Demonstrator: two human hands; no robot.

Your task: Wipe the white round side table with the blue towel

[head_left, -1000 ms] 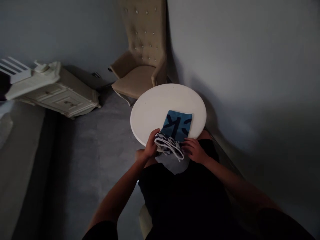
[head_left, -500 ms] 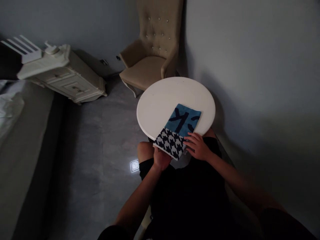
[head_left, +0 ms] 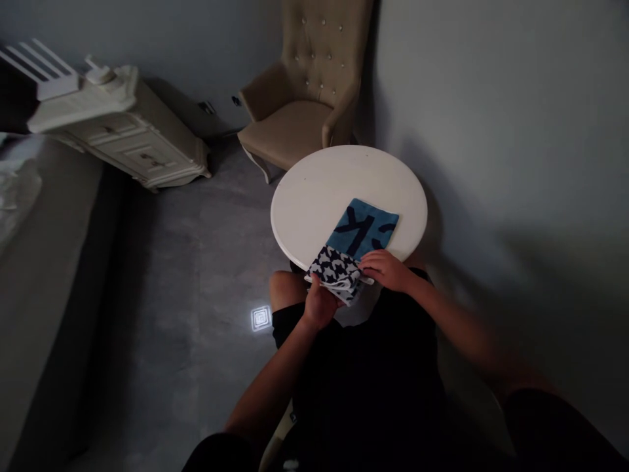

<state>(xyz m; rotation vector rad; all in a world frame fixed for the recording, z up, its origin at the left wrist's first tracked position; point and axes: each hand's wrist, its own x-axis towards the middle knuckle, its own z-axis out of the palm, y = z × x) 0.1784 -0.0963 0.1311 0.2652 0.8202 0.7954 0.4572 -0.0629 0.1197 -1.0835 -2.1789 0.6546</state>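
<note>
A folded towel [head_left: 361,229] lies across the near edge of the round white table [head_left: 299,196]. Its far part is blue with dark lettering; the near part has a black-and-white houndstooth pattern and hangs past the edge. My left hand [head_left: 322,305] grips the near left corner, thumb on top and fingers underneath, where the layers bend and bunch. My right hand [head_left: 388,269] is closed at the towel's right edge, by the line between blue and houndstooth, with the fingertips partly hidden against the cloth.
A tan button-backed armchair [head_left: 295,128] stands behind the table. To the left are a cream cabinet [head_left: 167,144] with a white router [head_left: 56,82] on it and a grey bed [head_left: 63,196]. A grey wall [head_left: 515,131] rises close on the right. A lit square pattern [head_left: 261,318] shows on the floor.
The towel's near end, flat before, is now bent and bunched up with its white edges showing. My left thumb has come over the top, and my right fingers have closed on the right edge.
</note>
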